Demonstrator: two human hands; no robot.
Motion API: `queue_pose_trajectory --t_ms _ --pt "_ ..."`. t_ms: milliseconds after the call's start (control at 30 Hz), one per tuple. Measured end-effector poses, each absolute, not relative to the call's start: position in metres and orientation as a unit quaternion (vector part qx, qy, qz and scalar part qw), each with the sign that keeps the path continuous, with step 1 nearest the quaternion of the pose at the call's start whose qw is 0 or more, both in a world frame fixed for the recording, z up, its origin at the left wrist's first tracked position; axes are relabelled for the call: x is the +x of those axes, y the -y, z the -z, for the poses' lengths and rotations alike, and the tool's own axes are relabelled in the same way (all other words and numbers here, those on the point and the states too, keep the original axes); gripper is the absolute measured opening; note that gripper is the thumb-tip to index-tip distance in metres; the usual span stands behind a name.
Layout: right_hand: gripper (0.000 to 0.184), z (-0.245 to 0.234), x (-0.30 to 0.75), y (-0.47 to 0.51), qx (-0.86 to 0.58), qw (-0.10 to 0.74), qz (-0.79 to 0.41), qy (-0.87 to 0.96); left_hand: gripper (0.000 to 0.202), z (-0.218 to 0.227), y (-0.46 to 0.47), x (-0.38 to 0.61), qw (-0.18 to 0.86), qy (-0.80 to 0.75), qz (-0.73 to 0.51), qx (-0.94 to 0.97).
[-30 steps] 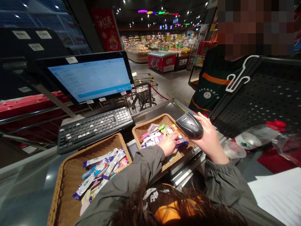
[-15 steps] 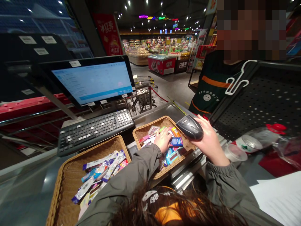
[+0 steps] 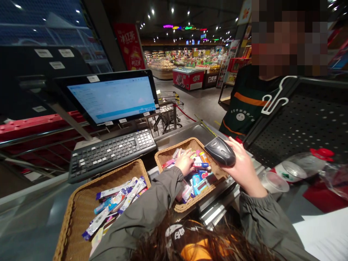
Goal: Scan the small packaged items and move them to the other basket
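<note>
My right hand [image 3: 243, 166] is wrapped round a black handheld barcode scanner [image 3: 220, 150], held above the right side of a wicker basket [image 3: 181, 209]. My left hand [image 3: 186, 161] reaches into that same basket, its fingers apart over small colourful packaged goods [image 3: 199, 181]. A blue and white packet [image 3: 201, 165] lies close by its thumb side. To the left stands a larger wicker basket [image 3: 71, 214] with several slim purple and white packets [image 3: 119, 201] in it, partly hidden behind my left sleeve.
A keyboard [image 3: 112, 152] and a lit monitor [image 3: 114, 98] stand behind the baskets. At right are a plastic cup [image 3: 274, 182], a red-capped clear container [image 3: 310, 159] and papers [image 3: 323, 232]. A person in a dark apron [image 3: 240, 108] stands across the counter, by a white hanger [image 3: 277, 98].
My left hand has shifted slightly left within the basket. The blue packet by it now lies at a different angle. My right hand keeps the scanner in nearly the same place.
</note>
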State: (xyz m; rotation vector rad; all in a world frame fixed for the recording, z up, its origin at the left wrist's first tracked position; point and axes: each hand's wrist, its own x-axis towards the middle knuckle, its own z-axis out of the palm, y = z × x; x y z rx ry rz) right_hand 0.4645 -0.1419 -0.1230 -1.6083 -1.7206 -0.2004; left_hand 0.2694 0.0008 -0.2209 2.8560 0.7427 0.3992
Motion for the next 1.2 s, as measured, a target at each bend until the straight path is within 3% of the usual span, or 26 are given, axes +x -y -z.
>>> queue_pose_trajectory --t_ms 133,433,700,1200 --pt "0.036 0.121 0.455 0.140 -0.621 0.380 0.074 0.682 0.005 0.177 -0.007 0.235 0.044 -0.267 -0.207 0.940" --pt "0.044 0.094 0.377 0.120 -0.527 0.395 0.065 0.749 0.005 0.089 -0.008 0.118 -0.159 -0.345 -0.368 0.849" --pt "0.034 0.067 0.299 0.117 -0.441 0.390 0.055 0.807 0.008 0.063 0.011 0.032 -0.209 -0.448 -0.380 0.782" --pt "0.047 0.062 0.244 0.141 -0.412 0.377 0.055 0.828 0.006 0.055 0.032 -0.036 -0.221 -0.469 -0.403 0.754"
